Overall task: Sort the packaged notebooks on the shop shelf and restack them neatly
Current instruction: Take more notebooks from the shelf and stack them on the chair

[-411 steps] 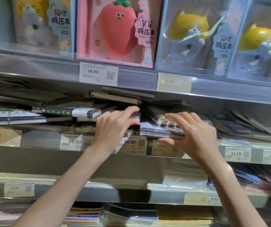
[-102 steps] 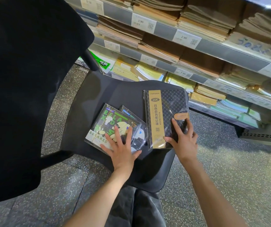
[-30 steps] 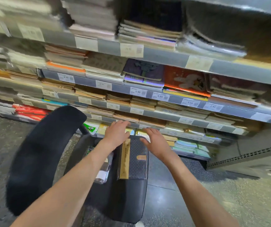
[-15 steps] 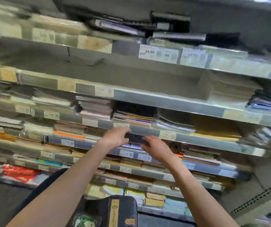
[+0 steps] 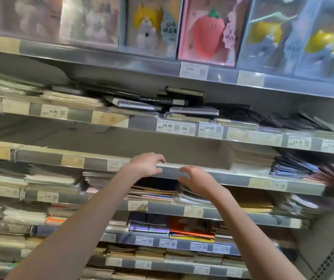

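An untidy pile of packaged dark notebooks (image 5: 162, 103) lies on the shelf with the 34.90 price tags (image 5: 167, 125), some tilted and overlapping. One shelf lower, my left hand (image 5: 146, 163) and my right hand (image 5: 195, 177) are raised side by side in front of a grey shelf rail (image 5: 230, 175). Both hands have their fingers spread and curled, with nothing in them. They are well below the dark notebook pile and apart from it. The picture is blurred by motion.
Boxed squishy-toy notebooks, a strawberry box (image 5: 208, 31) and cat boxes (image 5: 148, 27), stand on the top shelf. Flat stacks of notebooks (image 5: 190, 229) fill the lower shelves. A fan of dark packs (image 5: 303, 122) lies at the right of the 34.90 shelf.
The view has swung up from the chair seat to the upper shelves. Both hands have risen from the chair to the shelf rail, and the small dark item between them half a second ago is gone.
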`<state>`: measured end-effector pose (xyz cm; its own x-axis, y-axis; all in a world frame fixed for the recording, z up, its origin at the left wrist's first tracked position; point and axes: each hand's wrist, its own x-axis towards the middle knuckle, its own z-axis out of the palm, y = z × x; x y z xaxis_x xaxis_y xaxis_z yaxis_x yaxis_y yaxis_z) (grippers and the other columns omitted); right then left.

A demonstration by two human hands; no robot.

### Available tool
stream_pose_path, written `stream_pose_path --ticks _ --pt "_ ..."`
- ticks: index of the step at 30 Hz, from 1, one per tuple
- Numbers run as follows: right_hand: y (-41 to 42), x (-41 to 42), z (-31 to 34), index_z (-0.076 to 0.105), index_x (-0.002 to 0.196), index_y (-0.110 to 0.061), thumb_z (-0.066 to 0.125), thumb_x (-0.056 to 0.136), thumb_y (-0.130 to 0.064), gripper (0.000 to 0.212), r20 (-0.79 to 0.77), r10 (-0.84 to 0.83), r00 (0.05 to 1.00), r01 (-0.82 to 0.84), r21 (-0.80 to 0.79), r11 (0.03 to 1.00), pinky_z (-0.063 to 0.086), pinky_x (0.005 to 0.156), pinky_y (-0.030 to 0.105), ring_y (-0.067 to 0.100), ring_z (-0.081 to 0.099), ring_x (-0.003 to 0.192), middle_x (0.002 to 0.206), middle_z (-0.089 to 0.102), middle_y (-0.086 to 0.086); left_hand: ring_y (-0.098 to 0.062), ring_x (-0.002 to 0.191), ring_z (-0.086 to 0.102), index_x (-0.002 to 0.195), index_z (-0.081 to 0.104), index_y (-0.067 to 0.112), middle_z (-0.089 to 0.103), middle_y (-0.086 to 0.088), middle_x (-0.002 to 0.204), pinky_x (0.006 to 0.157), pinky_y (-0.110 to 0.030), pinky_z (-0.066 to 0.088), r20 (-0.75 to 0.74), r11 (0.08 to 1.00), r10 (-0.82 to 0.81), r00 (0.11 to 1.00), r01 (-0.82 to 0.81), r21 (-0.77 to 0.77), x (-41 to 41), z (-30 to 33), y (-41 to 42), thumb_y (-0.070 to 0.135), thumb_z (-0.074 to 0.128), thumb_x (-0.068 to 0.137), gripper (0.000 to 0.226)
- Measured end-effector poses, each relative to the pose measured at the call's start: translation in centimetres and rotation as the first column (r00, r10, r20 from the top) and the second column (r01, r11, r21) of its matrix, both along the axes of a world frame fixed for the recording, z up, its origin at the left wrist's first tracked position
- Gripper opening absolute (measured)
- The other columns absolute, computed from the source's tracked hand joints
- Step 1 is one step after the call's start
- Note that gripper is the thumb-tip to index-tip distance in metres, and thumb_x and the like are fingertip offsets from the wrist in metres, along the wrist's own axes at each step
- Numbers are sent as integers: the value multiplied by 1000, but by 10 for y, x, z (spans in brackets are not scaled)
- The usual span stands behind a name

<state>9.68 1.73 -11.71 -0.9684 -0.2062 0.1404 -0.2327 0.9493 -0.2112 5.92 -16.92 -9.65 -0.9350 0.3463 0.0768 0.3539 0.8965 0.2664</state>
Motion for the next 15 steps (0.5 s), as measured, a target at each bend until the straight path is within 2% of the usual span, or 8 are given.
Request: stream_pose_path --ticks 3,8,11,15 --pt "8 -2 21 50 130 -15 49 94 -34 40 -42 1 999 0 16 1000 41 98 37 27 46 122 131 54 9 -17 119 47 126 48 32 50 3 131 95 -37 43 -1 999 -30 1000 30 -24 -3 19 6 33 51 91 36" --pt "29 -12 58 53 122 -12 49 94 -31 34 -79 -24 997 28 47 999 45 90 37 28 50 114 123 57 8 -14 116 49 129 46 32 50 4 131 92 -32 45 -16 998 -41 999 40 -48 -11 57 21 33 51 92 37" --pt "42 -22 79 55 120 -14 50 93 -35 34 -118 -3 993 12 72 997 48 88 39 25 55 106 121 59 8 -16 115 50 129 47 31 51 3 130 95 -35 44 -27 997 -42 999 41 -59 -16 83 35 35 52 92 37" --pt "56 -33 115 51 130 -20 51 94 -35 39 -178 28 984 -18 58 998 43 97 39 26 50 119 130 55 7 -15 114 49 123 51 35 54 8 125 93 -31 41 -157 1000 -12 988 12 -4 -20 113 48 33 50 89 35"
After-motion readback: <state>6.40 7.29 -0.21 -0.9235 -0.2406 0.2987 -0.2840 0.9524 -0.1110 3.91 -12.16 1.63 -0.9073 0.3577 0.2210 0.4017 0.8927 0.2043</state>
